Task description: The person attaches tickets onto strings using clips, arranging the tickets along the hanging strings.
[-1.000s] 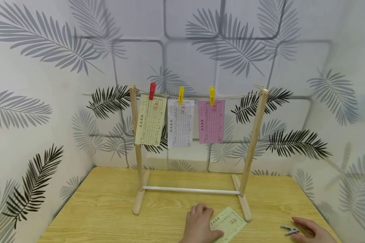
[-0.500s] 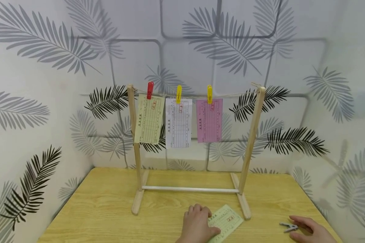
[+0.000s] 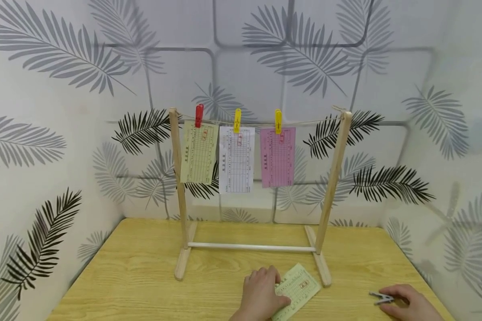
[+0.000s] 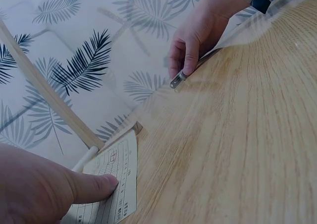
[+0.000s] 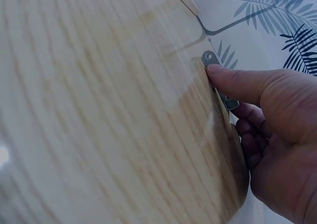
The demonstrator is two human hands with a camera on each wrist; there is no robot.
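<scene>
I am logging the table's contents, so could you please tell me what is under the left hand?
The left hand presses a pale green printed slip flat on the wooden table. Its right part shows; the part beneath the palm is hidden.

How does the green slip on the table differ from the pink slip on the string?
The pale green paper slip lies flat on the wooden table, pressed by the left hand; the pink paper slip hangs upright from a yellow clothespin, untouched. Both carry a printed grid.
</scene>
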